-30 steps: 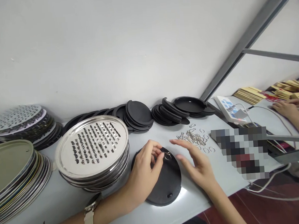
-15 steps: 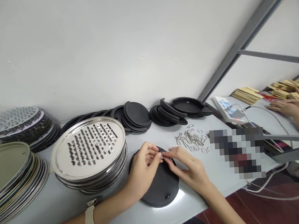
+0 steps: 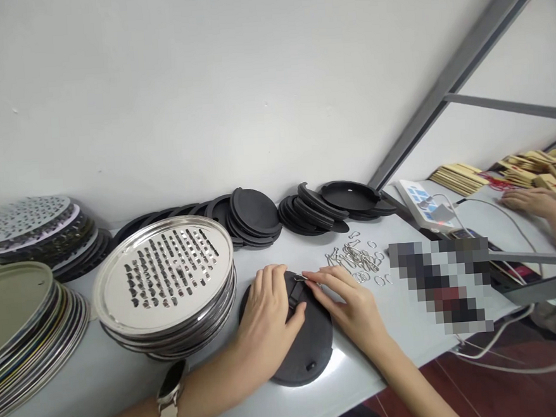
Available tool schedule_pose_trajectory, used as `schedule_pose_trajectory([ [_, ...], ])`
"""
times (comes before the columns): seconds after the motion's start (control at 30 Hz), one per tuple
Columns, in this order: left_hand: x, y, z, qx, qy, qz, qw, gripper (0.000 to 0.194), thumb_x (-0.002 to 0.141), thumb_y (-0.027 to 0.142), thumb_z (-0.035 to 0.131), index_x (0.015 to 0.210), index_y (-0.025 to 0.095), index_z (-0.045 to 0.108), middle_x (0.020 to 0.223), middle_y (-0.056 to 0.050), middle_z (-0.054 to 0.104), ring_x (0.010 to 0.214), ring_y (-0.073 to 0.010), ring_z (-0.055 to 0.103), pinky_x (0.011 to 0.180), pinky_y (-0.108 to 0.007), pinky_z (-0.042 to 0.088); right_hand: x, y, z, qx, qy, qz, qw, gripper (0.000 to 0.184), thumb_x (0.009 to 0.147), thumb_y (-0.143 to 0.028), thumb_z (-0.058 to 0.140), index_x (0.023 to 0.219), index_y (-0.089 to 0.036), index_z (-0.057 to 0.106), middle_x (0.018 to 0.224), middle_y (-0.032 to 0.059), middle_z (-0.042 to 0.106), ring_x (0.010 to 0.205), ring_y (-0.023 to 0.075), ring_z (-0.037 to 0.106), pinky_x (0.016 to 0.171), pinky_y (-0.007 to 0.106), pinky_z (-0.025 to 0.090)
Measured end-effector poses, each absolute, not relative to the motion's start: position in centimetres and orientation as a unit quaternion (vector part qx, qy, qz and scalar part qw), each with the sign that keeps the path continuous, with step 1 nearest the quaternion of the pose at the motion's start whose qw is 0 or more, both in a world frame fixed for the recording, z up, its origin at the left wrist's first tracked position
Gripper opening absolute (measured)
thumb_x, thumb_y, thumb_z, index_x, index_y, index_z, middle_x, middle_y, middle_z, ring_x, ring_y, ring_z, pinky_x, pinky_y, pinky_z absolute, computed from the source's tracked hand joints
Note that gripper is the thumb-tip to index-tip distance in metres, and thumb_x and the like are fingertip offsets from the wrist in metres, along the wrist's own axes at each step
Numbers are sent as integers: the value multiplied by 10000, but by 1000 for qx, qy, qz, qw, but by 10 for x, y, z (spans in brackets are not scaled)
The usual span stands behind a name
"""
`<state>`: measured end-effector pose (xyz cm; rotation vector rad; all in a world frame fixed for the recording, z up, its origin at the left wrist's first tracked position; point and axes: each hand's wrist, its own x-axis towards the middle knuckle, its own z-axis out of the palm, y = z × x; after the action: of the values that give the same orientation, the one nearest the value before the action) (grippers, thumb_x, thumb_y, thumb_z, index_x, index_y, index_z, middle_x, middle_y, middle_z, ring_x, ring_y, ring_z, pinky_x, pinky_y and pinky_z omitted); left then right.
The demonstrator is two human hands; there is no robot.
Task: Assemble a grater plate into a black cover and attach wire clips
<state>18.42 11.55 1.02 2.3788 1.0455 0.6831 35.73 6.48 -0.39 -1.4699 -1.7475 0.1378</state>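
With fingers of right hand pinched on wire clip, pointing left at far edge of black disc, toward left hand resting there, thumb apart.

And the bench is loaded: black disc, grater stack at its 10 o'clock, black lids at 12!

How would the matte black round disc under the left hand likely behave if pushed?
The black disc would probably slide rather than roll, since it lies flat on the pale grey table. It seems fairly stiff, as its outline shows no bend. Its low, wide shape suggests little tendency to tip.
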Motion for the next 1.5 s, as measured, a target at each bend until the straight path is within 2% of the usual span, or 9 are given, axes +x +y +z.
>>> schedule_pose_trajectory([
  [0.17,186,114,8,886,375,220,163,344,865,215,523,1185,152,413,1123,-118,507,1077,-285,490,929,-471,439,356,68,-6,-572,-706,65,412,227,936,-180,513,1097,-256,654,923,65,627,930,226,592,804,381,517],
  [0.33,186,114,10,893,374,199,150,335,891,220,505,1204,155,406,1134,-116,504,1069,-278,490,912,-457,446,356,67,-10,-553,-727,62,402,306,950,-113,454,1164,-261,614,986,75,601,945,211,570,817,375,505],
  [0.47,185,114,12,899,366,189,149,284,950,215,434,1229,189,392,1139,-97,500,1050,-254,497,899,-442,458,356,66,-13,-558,-727,45,398,296,945,-94,459,1161,-238,601,1013,80,590,961,207,559,827,361,493],
  [0.57,187,116,8,897,371,196,139,197,975,165,359,1161,184,421,1067,-83,508,997,-228,514,882,-415,469,356,67,-14,-566,-722,44,396,283,937,-93,485,1155,-230,602,998,74,592,942,201,561,829,355,486],
  [0.77,189,129,5,906,327,201,178,214,936,39,327,928,200,468,939,-28,488,855,-183,526,778,-336,493,356,64,-14,-532,-750,27,393,352,927,-83,501,1232,-247,569,996,67,600,953,209,554,887,393,460],
  [0.9,189,134,10,887,325,237,226,218,949,44,319,918,197,471,907,-21,509,859,-179,529,788,-324,487,357,62,-14,-555,-731,43,396,298,935,-125,505,1191,-236,607,992,72,606,964,212,564,882,378,465],
  [1.13,188,135,6,880,324,258,233,201,961,78,354,939,187,521,906,-26,550,847,-177,545,766,-308,474,364,69,10,-605,-667,212,380,151,907,-312,582,953,-227,698,897,44,649,869,192,622,804,325,482],
  [1.27,187,135,7,882,329,254,224,198,966,91,363,911,175,534,880,-31,569,822,-179,554,742,-304,464,377,88,25,-597,-648,323,346,231,863,-406,615,817,-193,691,817,36,681,816,190,627,781,319,472],
  [1.5,187,134,13,894,321,245,192,219,958,75,362,868,176,535,835,-26,578,819,-185,547,721,-297,442,386,115,32,-576,-601,476,283,344,733,-498,705,772,-158,670,734,23,650,727,160,593,721,303,458],
])
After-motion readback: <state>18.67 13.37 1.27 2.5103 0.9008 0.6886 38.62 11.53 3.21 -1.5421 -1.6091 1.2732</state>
